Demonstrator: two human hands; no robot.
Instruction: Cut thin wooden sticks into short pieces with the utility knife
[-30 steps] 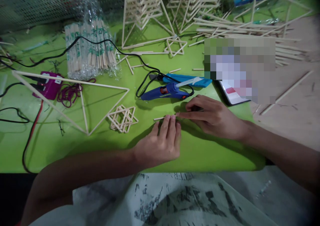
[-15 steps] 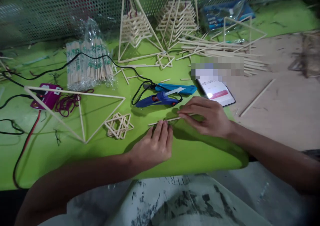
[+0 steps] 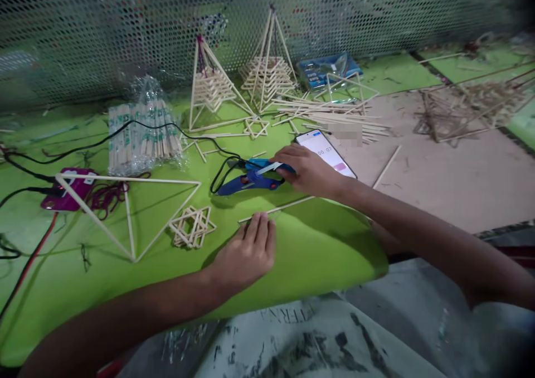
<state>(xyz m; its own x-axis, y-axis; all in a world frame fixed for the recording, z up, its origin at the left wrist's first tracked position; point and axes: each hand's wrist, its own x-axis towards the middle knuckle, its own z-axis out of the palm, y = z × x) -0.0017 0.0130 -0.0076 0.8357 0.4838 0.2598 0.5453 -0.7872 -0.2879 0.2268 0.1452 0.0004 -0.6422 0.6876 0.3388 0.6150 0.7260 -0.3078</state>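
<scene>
A thin wooden stick (image 3: 290, 204) lies on the green table, with the fingertips of my left hand (image 3: 248, 252) resting flat across its left part. Farther up, my right hand (image 3: 311, 171) is closed over the right end of a light-blue utility knife (image 3: 256, 164); its fingers hide part of the handle. Just in front of the knife, a dark-blue glue gun (image 3: 238, 185) lies with a white glue stick (image 3: 268, 168) sticking out. Left of my left hand sit stacked small wooden stars (image 3: 193, 227). A larger stick frame (image 3: 134, 179) stands beyond them.
Behind are two stick pyramids (image 3: 211, 91), loose sticks (image 3: 330, 112) and a plastic-wrapped stick bundle (image 3: 144, 135). A phone (image 3: 317, 146) lies by my right forearm. A black cable (image 3: 161, 126) runs across to the glue gun. At left is a purple box (image 3: 69, 194).
My right hand has let go of the stick and moved up and left onto the utility knife. My left hand stays on the stick. The view has shifted, showing more of the back.
</scene>
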